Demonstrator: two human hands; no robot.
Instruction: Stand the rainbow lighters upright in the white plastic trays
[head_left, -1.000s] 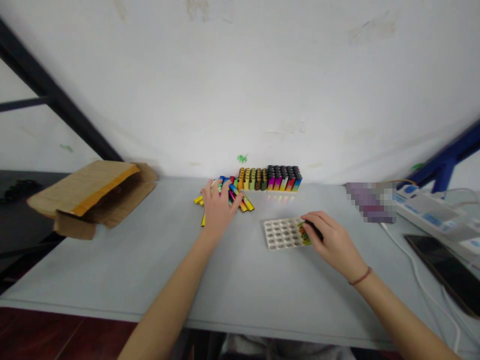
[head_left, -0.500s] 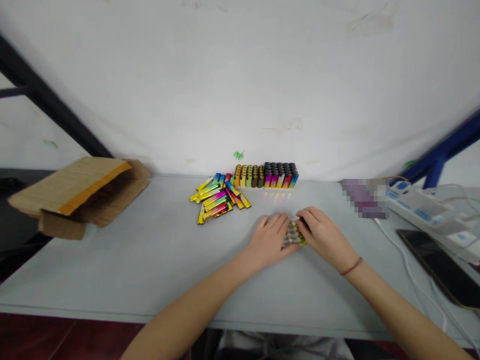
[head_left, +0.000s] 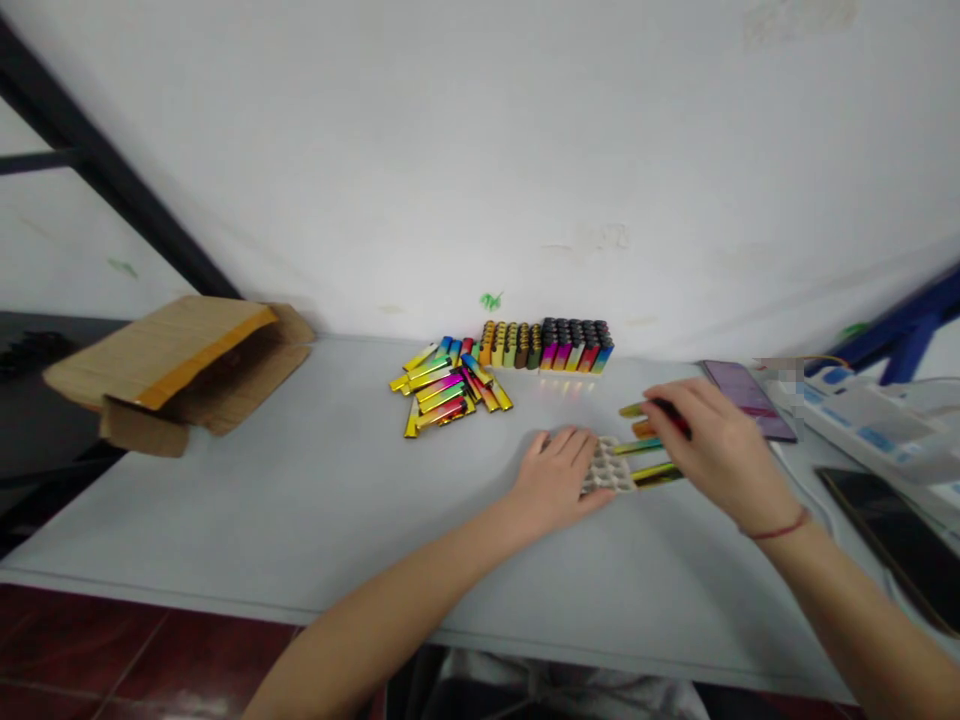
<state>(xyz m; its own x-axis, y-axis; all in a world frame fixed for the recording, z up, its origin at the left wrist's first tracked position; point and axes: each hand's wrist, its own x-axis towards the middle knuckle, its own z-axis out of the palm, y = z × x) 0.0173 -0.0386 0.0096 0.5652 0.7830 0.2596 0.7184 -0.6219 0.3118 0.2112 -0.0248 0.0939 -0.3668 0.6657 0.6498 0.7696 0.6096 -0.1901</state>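
My left hand [head_left: 556, 478] grips the left side of a small pale tray [head_left: 611, 470] with rows of round hollows, its thumb at the near edge. Just right of the tray, my right hand [head_left: 716, 455] is closed on several shiny lighters [head_left: 643, 428], blurred by motion. A teal lighter [head_left: 637, 447] and a gold one [head_left: 655, 475] lie level between the tray and that hand; whether the fingers touch them I cannot tell. Farther back on the left is a loose pile of metallic lighters [head_left: 442, 395].
Upright lighters with black tops [head_left: 576, 345] stand in rows by the wall, next to a block of gold-topped ones [head_left: 511, 343]. An open cardboard box [head_left: 180, 350] lies at the left. On the right are two phones [head_left: 750, 400], cables and a white power strip [head_left: 862, 425].
My right hand has moved right, away from the tray, and lighters now show at its fingers and beside the tray. My left hand stays on the tray. The view has shifted slightly.
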